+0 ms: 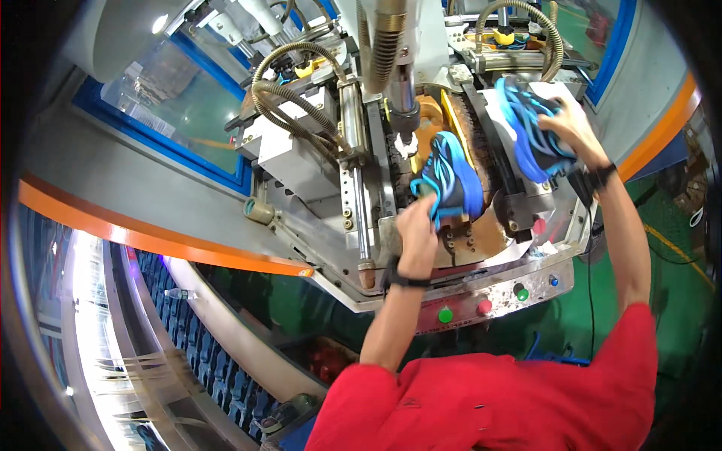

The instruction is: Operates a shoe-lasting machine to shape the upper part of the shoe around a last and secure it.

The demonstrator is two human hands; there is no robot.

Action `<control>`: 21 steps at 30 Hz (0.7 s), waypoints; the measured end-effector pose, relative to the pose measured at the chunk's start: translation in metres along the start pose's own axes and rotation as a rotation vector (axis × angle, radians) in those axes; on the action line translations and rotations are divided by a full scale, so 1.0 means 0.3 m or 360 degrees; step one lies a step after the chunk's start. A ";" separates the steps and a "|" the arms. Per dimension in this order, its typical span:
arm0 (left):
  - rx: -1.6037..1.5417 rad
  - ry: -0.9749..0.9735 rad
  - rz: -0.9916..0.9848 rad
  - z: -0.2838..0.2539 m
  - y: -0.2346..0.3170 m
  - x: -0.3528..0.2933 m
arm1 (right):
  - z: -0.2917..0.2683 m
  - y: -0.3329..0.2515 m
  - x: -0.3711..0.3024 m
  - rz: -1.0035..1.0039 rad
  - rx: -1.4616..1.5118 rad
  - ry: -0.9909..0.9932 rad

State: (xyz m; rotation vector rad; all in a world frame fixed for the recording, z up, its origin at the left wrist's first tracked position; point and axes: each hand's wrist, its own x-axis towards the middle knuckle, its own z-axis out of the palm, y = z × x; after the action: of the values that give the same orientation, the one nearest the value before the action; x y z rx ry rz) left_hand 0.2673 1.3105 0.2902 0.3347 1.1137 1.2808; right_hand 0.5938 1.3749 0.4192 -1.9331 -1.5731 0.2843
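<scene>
A blue and black sneaker (453, 174) with light-blue stripes sits in the middle of the press machine, toe side toward the metal ram (404, 105). My left hand (418, 229) is closed on its near end, by the collar. Off to the right, above the machine's side rail, my right hand (568, 124) grips a second blue and black sneaker (529, 135), which is tilted and slightly blurred. The fingers wrap over its upper.
A front panel (421, 319) carries green button (445, 315) and red button (484, 307). Hoses and a metal cylinder (351, 113) stand left of the shoe. An orange rim (173, 239) curves around the machine. A conveyor (143, 338) runs at lower left.
</scene>
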 end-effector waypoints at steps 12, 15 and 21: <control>0.0311 0.0681 0.0307 -0.563 0.225 -0.939 | 0.871 -0.332 0.085 -0.0069 -0.0417 -0.0390; 0.0239 0.0980 0.0501 -0.599 0.142 -1.089 | 0.964 -0.308 0.057 -0.0089 -0.0476 -0.0353; 0.0666 0.1610 0.0664 -0.659 -0.120 -1.316 | 0.760 -0.327 -0.199 -0.0740 -0.0209 -0.0110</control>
State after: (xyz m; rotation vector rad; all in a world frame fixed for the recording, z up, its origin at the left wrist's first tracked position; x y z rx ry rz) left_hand 0.1753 0.8818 0.3547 0.2227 2.2783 1.6247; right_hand 0.3783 1.4030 0.2853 -1.5988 -2.0721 0.0518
